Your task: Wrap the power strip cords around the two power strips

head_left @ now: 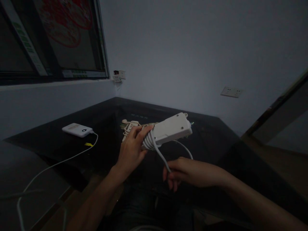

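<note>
Forearms (247, 194) angle inward, left hand (131, 145) clasping power strip (170, 129), right hand (179, 171) gripping cord (160, 156).

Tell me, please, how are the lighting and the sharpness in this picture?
Head view: dim light, wall darker towards the edges; head view: white power strip stands out against dark tabletop; head view: thin cable blurred at lower left.

We can read no text, brand or number; row of faint pale characters (139, 116) on black tabletop (211, 138), beyond white power strip (172, 128) and somewhat left of it, too small for us to make out; dull label-like patch (71, 127) on white device (79, 132), left of power strip, illegible to us; green marks (23, 37) on window's pale strip, far left of power strip and higher, too blurred.
</note>
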Action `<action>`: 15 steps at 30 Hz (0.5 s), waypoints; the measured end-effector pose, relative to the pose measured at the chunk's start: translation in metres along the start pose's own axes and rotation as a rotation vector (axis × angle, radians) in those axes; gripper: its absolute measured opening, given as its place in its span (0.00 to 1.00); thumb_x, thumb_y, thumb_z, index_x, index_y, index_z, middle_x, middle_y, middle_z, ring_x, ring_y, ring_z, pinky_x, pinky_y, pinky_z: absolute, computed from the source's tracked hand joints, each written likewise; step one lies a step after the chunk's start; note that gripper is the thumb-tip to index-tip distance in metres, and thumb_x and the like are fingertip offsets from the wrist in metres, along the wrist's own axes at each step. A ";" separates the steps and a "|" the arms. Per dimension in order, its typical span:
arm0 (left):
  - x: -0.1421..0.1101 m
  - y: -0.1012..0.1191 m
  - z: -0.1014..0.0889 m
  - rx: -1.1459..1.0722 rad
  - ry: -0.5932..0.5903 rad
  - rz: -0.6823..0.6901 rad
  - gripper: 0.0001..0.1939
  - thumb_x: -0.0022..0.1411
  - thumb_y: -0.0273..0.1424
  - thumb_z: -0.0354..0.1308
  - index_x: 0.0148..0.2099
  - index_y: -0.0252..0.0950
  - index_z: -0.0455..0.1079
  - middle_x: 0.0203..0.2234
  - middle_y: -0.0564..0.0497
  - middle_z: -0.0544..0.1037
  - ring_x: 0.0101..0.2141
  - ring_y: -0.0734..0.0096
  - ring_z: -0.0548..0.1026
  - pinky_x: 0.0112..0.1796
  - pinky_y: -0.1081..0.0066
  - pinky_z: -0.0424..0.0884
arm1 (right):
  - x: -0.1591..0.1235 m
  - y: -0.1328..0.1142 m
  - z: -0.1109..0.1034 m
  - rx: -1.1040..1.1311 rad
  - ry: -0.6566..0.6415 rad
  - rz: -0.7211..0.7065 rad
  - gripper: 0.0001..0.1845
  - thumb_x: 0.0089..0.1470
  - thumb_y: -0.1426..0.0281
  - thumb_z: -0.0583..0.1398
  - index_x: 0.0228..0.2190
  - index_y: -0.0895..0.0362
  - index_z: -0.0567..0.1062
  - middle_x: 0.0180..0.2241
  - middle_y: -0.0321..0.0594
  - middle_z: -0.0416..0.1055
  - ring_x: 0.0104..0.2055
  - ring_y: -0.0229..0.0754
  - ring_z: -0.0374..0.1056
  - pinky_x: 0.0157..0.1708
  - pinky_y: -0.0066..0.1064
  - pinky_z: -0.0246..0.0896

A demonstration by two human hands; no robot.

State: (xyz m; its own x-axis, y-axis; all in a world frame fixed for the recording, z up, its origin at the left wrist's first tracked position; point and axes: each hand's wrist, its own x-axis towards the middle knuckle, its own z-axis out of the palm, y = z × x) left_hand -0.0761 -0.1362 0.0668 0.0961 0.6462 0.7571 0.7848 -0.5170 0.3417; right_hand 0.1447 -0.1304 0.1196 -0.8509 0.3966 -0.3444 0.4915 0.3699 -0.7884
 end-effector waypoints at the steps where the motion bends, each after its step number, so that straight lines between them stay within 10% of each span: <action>1: 0.002 0.001 -0.001 -0.008 0.014 0.021 0.39 0.49 0.18 0.56 0.61 0.48 0.53 0.50 0.47 0.64 0.49 0.58 0.68 0.48 0.58 0.68 | 0.002 0.000 -0.001 0.059 -0.043 -0.021 0.10 0.61 0.75 0.49 0.37 0.62 0.71 0.29 0.40 0.73 0.30 0.35 0.72 0.33 0.28 0.67; 6: 0.012 0.006 -0.009 -0.021 0.069 0.081 0.41 0.47 0.17 0.56 0.61 0.47 0.53 0.49 0.47 0.65 0.48 0.59 0.68 0.47 0.58 0.68 | 0.007 -0.007 -0.010 -0.148 0.034 -0.116 0.08 0.59 0.73 0.55 0.31 0.62 0.73 0.27 0.38 0.73 0.28 0.34 0.71 0.29 0.24 0.64; 15: 0.024 0.002 -0.016 -0.187 0.159 0.009 0.37 0.49 0.19 0.60 0.60 0.46 0.57 0.49 0.47 0.68 0.48 0.59 0.69 0.48 0.58 0.67 | -0.015 -0.007 -0.031 -0.479 0.709 -0.195 0.11 0.56 0.65 0.60 0.26 0.58 0.73 0.22 0.35 0.71 0.25 0.35 0.67 0.26 0.25 0.56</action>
State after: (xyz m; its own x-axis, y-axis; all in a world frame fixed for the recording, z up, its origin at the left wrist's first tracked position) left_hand -0.0814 -0.1303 0.0947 -0.0070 0.5520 0.8338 0.6558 -0.6269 0.4205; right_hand 0.1602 -0.1127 0.1462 -0.6904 0.6593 0.2979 0.5093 0.7354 -0.4470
